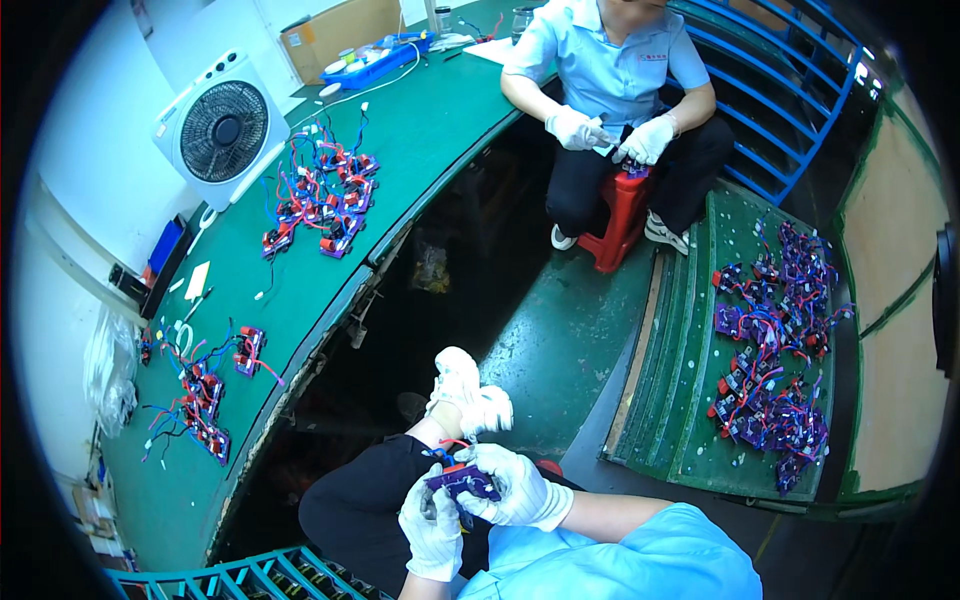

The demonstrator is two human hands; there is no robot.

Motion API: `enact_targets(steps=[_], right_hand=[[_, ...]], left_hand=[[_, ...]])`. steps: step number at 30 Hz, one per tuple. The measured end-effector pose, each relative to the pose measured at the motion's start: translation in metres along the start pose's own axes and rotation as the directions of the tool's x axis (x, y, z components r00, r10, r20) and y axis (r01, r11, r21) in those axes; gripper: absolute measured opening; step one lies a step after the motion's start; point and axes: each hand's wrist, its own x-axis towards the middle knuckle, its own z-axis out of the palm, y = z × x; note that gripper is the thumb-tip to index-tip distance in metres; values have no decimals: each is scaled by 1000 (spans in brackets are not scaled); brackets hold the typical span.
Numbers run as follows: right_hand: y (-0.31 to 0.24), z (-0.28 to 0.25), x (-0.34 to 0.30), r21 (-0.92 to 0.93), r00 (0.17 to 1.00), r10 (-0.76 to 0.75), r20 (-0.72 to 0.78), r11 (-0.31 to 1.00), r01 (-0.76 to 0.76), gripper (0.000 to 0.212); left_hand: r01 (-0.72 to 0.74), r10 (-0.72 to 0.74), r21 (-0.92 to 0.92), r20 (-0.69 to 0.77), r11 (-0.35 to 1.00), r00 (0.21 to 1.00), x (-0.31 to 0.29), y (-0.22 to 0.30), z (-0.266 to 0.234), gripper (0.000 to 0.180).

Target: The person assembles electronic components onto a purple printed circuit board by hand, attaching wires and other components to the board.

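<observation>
Both my hands wear white gloves and hold one purple circuit board above my lap. My left hand grips its left end with the fingers closed. My right hand pinches the board from the right and the far side. Red and blue wires stick up from its far left edge. The gloves cover part of the board, so small details on it cannot be made out.
On the green table at left lie wired boards in a larger pile and a smaller group, beside a fan. A co-worker on a red stool handles a board. More boards cover stacked green panels at right.
</observation>
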Motion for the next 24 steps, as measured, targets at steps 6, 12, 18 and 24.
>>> enact_targets(steps=[6, 12, 18, 24], right_hand=[[9, -1, -17, 161, 998, 55, 37, 985, -60, 29], [4, 1, -17, 539, 955, 261, 143, 788, -296, 32], [8, 7, -18, 559, 926, 287, 245, 739, -377, 29], [19, 17, -24, 517, 930, 279, 240, 774, -365, 29]], left_hand=[[-59, 59, -11, -13, 998, 998, -11, -2, -4, 39], [-25, 21, -254, -18, 967, 1000, -22, -18, -10, 37], [37, -58, -309, -59, 950, 997, -26, -24, -15, 36], [68, -130, -344, -160, 936, 979, -21, -8, -6, 39]])
